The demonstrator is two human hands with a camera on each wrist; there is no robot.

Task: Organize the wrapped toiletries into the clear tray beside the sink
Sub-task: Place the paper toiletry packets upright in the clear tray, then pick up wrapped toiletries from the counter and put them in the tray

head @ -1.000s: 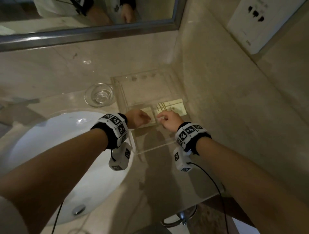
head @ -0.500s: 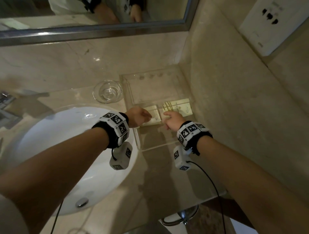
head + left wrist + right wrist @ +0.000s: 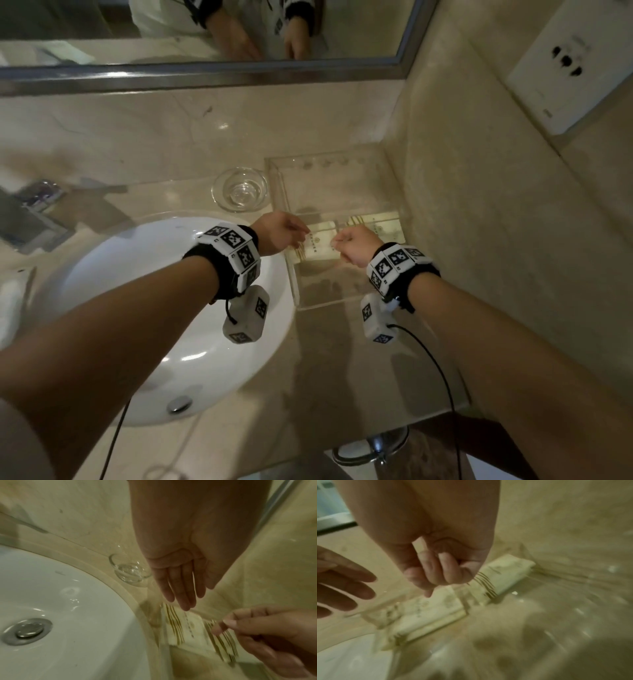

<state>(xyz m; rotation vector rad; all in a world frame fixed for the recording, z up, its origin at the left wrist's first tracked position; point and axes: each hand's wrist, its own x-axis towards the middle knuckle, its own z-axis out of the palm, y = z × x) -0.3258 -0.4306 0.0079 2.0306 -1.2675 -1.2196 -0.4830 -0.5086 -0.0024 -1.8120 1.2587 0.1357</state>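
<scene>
Head view: left hand has opened above the packets.

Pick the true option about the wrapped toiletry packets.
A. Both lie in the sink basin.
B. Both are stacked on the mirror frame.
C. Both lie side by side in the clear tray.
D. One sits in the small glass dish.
C: the two wrapped packets lie side by side inside the clear tray, beside the sink.
</scene>
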